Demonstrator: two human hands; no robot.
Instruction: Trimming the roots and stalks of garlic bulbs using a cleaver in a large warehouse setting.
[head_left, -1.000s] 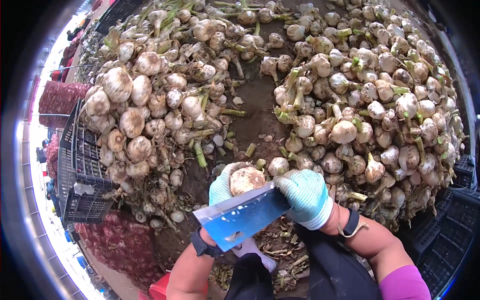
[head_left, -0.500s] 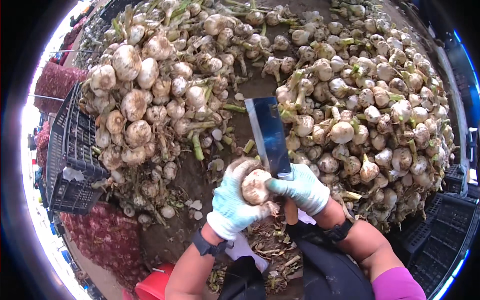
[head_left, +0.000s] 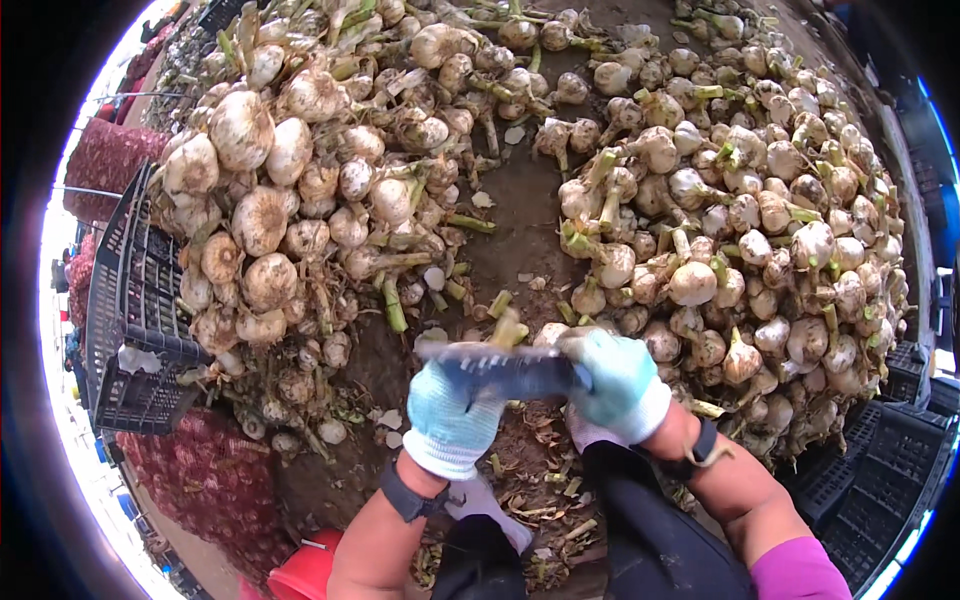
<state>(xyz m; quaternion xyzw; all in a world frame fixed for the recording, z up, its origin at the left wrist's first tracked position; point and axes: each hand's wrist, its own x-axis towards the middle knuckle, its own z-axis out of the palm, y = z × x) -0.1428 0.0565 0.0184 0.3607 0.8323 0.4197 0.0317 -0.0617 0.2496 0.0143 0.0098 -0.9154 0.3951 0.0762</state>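
Observation:
My left hand (head_left: 455,410), in a pale blue-green glove with a white cuff, is closed in front of my lap. It was around a garlic bulb a moment ago; that bulb is now mostly hidden behind the blade. My right hand (head_left: 617,385), gloved alike, grips a cleaver whose dark blade (head_left: 515,372), smeared by motion, lies crosswise over the left fingers. Just above the blade, a blurred piece of garlic stalk (head_left: 509,328) shows. Piles of dirty, stemmed garlic bulbs rise at left (head_left: 262,220) and right (head_left: 692,284).
Black plastic crates stand at the left (head_left: 150,340) and lower right (head_left: 880,470). A red mesh sack (head_left: 205,480) full of bulbs leans at lower left, near a red bucket (head_left: 305,570). Stalk trimmings (head_left: 545,500) litter the soil between my legs.
The cleaver has swung from pointing away, upright in the picture, to lying crosswise over my left hand. My left hand has turned, and the bulb's round face is out of sight.

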